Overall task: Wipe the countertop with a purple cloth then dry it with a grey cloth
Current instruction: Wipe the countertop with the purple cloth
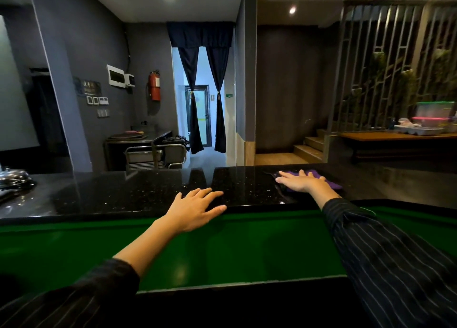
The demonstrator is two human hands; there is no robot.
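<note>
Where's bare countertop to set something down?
Bare: the countertop stretch between the metal items at far left and the left hand; also between both hands. Crowded: far right, where the right hand presses the purple cloth.

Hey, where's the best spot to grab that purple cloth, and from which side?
Probably the far right corner of the purple cloth, coming from the right. The right hand lies flat over its middle, and that corner sticks out bare on the black countertop.

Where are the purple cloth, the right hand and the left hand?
purple cloth [332, 183]: head view, exposed right edge.
right hand [303, 182]: head view, back of hand.
left hand [195, 210]: head view, back of hand.
</note>
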